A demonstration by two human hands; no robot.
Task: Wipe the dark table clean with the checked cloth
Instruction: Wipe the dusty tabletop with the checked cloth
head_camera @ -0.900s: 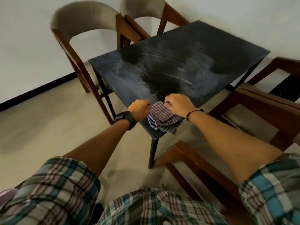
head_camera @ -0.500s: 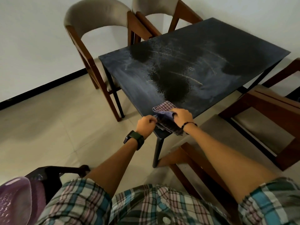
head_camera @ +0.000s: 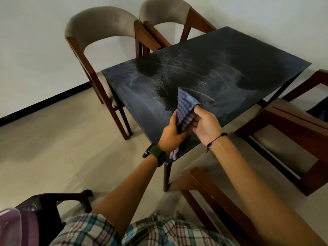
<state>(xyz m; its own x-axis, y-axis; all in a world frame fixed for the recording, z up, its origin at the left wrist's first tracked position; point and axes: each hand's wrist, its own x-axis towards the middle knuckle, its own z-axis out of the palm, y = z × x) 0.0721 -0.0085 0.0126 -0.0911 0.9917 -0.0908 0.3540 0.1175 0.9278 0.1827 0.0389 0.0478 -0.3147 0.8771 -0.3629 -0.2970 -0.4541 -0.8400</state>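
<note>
The dark table (head_camera: 239, 55) has a dusty, smeared top with pale streaks and a few darker patches. The checked cloth (head_camera: 185, 108), blue and white, is folded and held up over the table's near corner, one point sticking upward. My left hand (head_camera: 171, 133) grips its lower part from the left; a dark watch is on that wrist. My right hand (head_camera: 206, 125) pinches the cloth's right edge with thumb and fingers, a thin black bracelet at the wrist. A small cloth end hangs below my left hand.
Two padded wooden chairs (head_camera: 99, 27) stand at the table's far left side. Another wooden chair (head_camera: 291, 121) is at the right, and one chair frame (head_camera: 204, 185) lies below my right arm. A dark stool and purple object (head_camera: 21, 222) sit at bottom left.
Both hands have lifted the cloth off the table's near edge and moved it forward over the corner. It now stands up folded between the hands. The view has pulled back.
</note>
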